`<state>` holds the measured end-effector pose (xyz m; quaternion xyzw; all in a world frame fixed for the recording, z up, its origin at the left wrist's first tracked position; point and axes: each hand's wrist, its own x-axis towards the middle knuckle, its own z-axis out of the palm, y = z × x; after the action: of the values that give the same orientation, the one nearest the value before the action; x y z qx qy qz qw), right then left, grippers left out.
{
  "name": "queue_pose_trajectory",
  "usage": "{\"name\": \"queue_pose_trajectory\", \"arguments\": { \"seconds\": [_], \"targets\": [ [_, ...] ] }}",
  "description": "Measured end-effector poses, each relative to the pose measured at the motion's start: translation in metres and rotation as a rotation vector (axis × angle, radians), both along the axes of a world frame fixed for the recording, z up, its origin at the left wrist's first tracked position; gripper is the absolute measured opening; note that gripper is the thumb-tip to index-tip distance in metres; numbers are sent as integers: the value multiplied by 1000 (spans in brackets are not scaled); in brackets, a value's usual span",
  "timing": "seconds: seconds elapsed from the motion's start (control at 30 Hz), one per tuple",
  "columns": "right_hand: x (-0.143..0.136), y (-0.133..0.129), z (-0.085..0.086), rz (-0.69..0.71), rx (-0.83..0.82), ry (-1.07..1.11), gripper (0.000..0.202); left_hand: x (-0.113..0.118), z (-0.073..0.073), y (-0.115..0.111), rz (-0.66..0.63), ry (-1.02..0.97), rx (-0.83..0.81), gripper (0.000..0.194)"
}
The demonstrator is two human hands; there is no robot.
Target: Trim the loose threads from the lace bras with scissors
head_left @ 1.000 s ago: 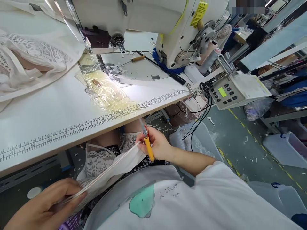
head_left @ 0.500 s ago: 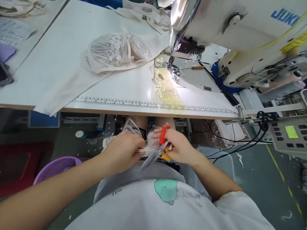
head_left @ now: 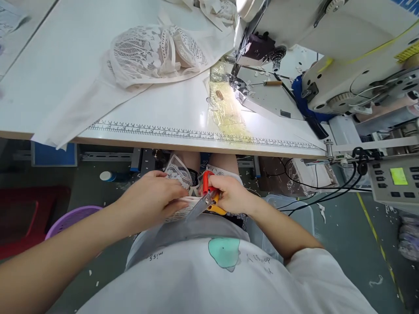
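In my lap lies a white lace bra [head_left: 178,171], partly covered by my hands. My left hand [head_left: 149,198] pinches its edge, fingers and thumb closed on the fabric. My right hand [head_left: 234,194] grips a pair of scissors [head_left: 197,210] with one red and one orange handle loop. Their blades point down and to the left, next to my left fingertips; whether they touch the fabric I cannot tell. Another white lace bra [head_left: 140,56] rests on the table above my hands, one wing hanging over the front edge.
A sewing machine [head_left: 294,39] stands at the right of the white table [head_left: 176,102], with a control panel [head_left: 397,174] beside it. A printed ruler [head_left: 183,132] runs along the table edge. Below are a purple basket [head_left: 73,218], a red stool [head_left: 29,213] and a clear bin [head_left: 294,218].
My right hand and the scissors have shifted slightly left, closer to my left hand. More of the lace in my lap shows. The whole view has moved a little.
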<state>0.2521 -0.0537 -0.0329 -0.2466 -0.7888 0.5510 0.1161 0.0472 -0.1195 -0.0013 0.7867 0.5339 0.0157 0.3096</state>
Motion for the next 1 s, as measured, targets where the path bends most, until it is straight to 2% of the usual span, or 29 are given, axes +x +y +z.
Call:
{"name": "queue_pose_trajectory", "arguments": {
  "seconds": [0.17,0.27,0.4,0.5,0.63,0.83,1.0],
  "targets": [
    [5,2,-5,-6,-20,-7,23,-29,1,-11,20,44,93,30],
    [7,3,-6,-3,10,-9,20,-40,3,-19,106,-42,110,29],
    [9,-2,-3,24,160,40,19,-42,9,-29,301,-215,-38,22],
    [10,-7,-3,48,290,93,20,-39,13,-36,460,-295,-88,15],
    [12,-13,-7,55,402,140,21,-35,16,-43,565,-361,-106,9],
    [13,-19,-12,17,399,189,27,-31,18,-48,559,-511,-6,13],
    [7,-19,-6,-46,363,178,18,-41,11,-49,495,-580,67,17]
  ]
}}
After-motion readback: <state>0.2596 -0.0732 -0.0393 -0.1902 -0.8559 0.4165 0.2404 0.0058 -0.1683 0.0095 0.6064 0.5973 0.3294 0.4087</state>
